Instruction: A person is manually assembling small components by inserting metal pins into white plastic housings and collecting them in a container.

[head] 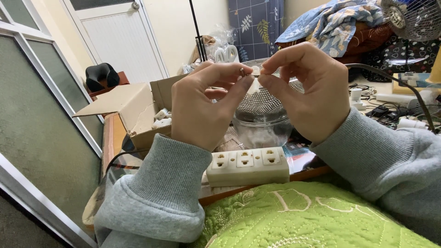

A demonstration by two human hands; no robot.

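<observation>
My left hand (204, 103) and my right hand (305, 89) are raised together in front of me, fingertips meeting. Between them they pinch a small white part (253, 79) with a bit of metal showing at its top; most of it is hidden by my fingers. Below the hands a cream power strip (248, 166) with three sockets lies on the low table's front edge. Behind the hands stands a metal mesh strainer (262, 108) set in a clear bowl.
An open cardboard box (138, 110) with white plastic parts stands at the left. A green quilted cover (294, 216) lies over my lap. Cables and white plugs (404, 121) crowd the right. A fan (411, 18) and piled bedding sit behind, a glass door to the left.
</observation>
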